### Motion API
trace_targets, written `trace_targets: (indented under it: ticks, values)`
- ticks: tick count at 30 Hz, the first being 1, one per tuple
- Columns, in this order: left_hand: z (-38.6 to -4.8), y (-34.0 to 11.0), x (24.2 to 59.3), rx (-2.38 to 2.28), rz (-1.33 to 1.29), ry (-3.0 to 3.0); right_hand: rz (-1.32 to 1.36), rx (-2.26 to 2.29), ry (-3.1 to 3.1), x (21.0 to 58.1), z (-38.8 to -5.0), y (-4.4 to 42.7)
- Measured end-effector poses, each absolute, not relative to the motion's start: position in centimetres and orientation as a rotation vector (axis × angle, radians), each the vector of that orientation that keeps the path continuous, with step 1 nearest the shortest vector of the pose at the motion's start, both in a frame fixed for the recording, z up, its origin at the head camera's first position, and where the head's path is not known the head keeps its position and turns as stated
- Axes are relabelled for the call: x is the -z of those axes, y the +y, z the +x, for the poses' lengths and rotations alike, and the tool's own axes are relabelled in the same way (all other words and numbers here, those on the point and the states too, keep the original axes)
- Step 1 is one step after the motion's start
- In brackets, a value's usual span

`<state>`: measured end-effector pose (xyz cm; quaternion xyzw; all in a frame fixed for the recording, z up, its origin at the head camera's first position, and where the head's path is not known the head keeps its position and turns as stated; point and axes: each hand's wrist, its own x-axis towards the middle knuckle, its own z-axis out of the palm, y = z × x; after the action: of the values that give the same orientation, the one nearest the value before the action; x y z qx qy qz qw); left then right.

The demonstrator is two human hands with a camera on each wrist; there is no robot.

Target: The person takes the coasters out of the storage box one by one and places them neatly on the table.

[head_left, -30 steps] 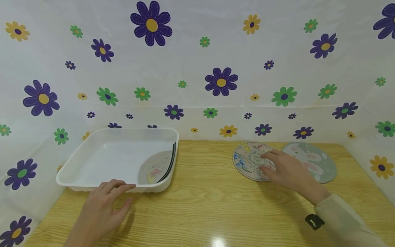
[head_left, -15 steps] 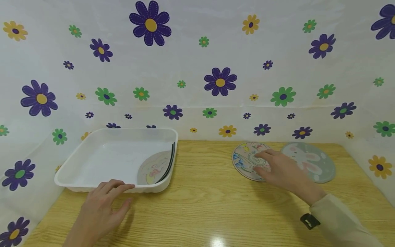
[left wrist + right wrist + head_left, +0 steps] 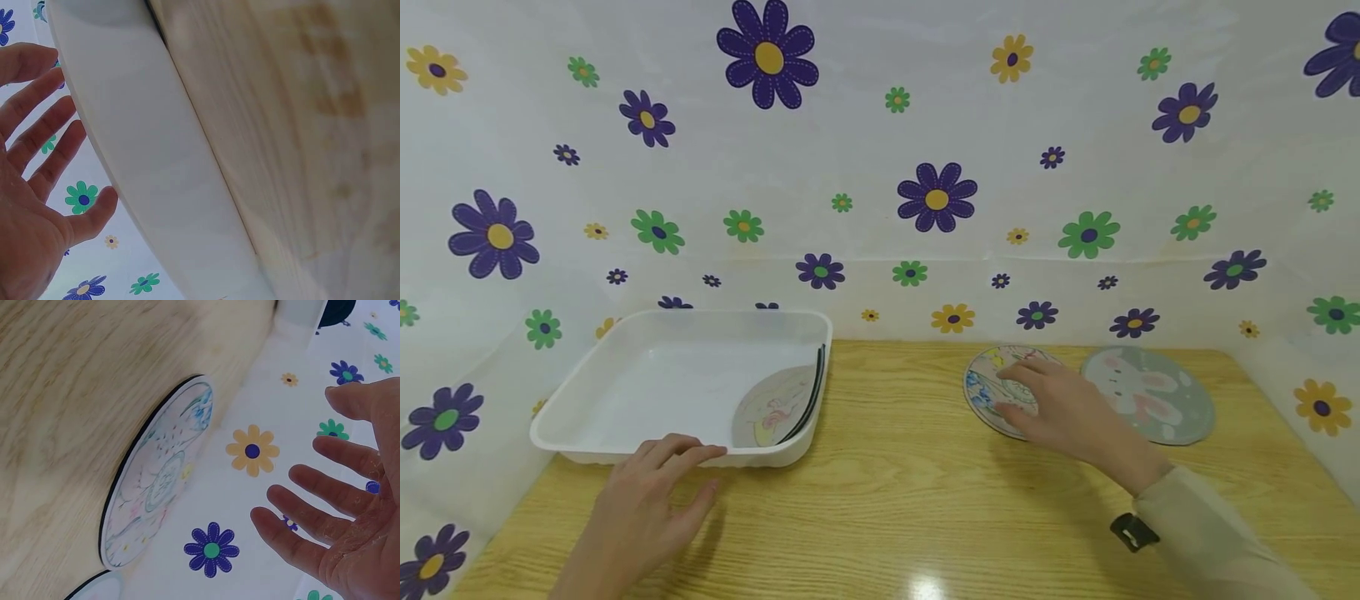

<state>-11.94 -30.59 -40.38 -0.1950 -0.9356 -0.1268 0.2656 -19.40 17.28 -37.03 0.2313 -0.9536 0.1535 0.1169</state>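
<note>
My left hand (image 3: 651,500) touches the near rim of a white tray (image 3: 647,379) with its fingertips, fingers extended. Inside the tray's right end, several thin round mats lean against the wall; the front one is a pale printed mat (image 3: 763,417). Over a round mat with a floral print (image 3: 981,392), my right hand (image 3: 1063,412) hovers with fingers spread, holding nothing. From the right wrist view, that hand (image 3: 350,487) is apart from the floral mat (image 3: 159,481), which lies flat on the table with a dark underside. A grey-green rabbit mat (image 3: 1180,400) lies close to its right.
The wooden table (image 3: 887,500) carries everything. A white sheet with printed flowers (image 3: 850,150) hangs behind it and along both sides. A small black object (image 3: 1133,532) is at the right sleeve's cuff.
My right hand has slid a little to the left above the floral mat, uncovering more of the rabbit mat. My left hand stays at the tray's rim.
</note>
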Motion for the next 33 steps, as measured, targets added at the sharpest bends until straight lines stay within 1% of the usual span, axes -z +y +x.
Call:
trace_targets:
  ticks: [11,26,33]
  values:
    - [-11.7,-30.7,40.5,0.323,-0.503,-2.533,0.711,-0.407,-2.78,36.7,-19.8,15.3]
    - [-11.7,-30.6,40.4,0.319,-0.493,-2.54,0.847,-0.449,-2.673,36.7,-19.9,13.4]
    - [-11.8,-30.6,40.5,0.329,-0.503,-2.523,0.867,-0.427,-2.67,36.4,-19.8,12.4]
